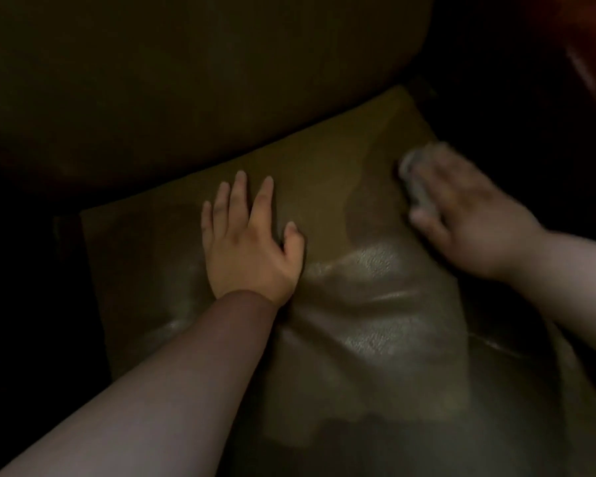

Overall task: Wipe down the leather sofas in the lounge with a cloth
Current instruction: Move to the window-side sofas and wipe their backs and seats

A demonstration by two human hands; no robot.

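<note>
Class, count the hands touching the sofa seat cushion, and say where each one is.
2. The left hand lies flat mid-cushion; the right hand, blurred, holds a cloth near the seat cushion back right corner.

Cloth [416,176] and right hand [461,215] blurred

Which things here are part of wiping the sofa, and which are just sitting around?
Part of the job:
- grey cloth, blurred, under the right hand
- leather seat cushion
- left hand, pressed flat on the cushion
- sofa backrest

Just there:
- something red at the top right corner, too dark to tell what it is
</note>
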